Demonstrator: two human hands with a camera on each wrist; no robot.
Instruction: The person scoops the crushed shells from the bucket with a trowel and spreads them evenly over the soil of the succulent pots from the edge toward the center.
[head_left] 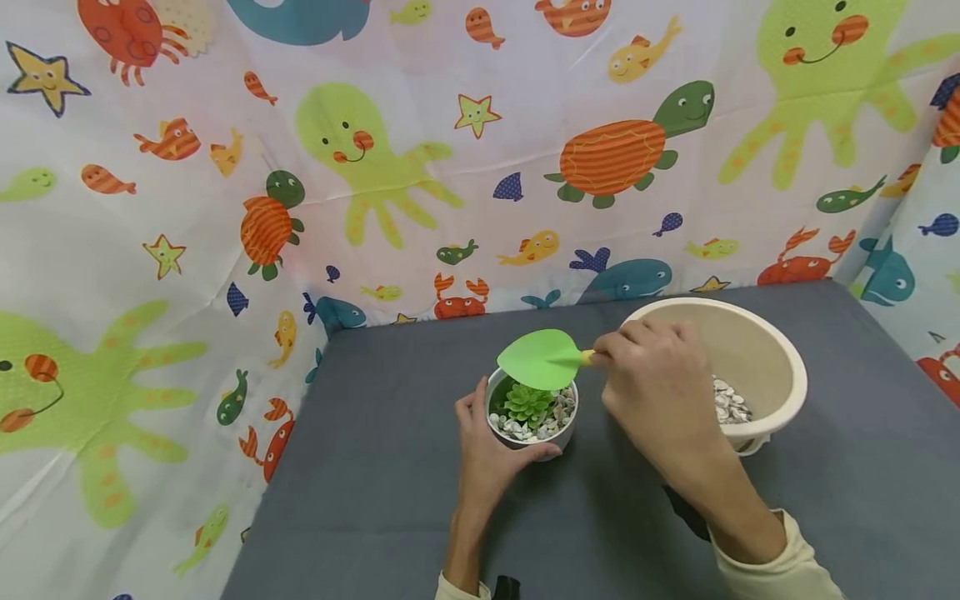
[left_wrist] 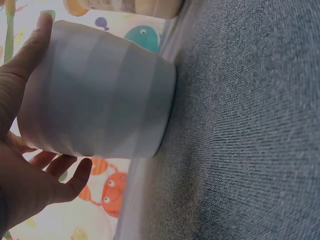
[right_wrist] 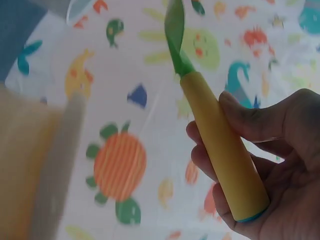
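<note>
A white ribbed pot stands on the grey cloth. Inside it, in the head view, a green succulent sits among pale pebbles. My left hand holds the pot round its near left side, thumb along the front and fingers at the left. My right hand grips the yellow handle of a small trowel. Its green blade hangs over the far part of the pot's rim, above the succulent. I cannot tell whether any pebbles lie on the blade.
To the right, partly behind my right hand, stands a cream tub with pale pebbles at its bottom. A grey cloth covers the table. Behind and at the sides hangs a curtain printed with sea animals.
</note>
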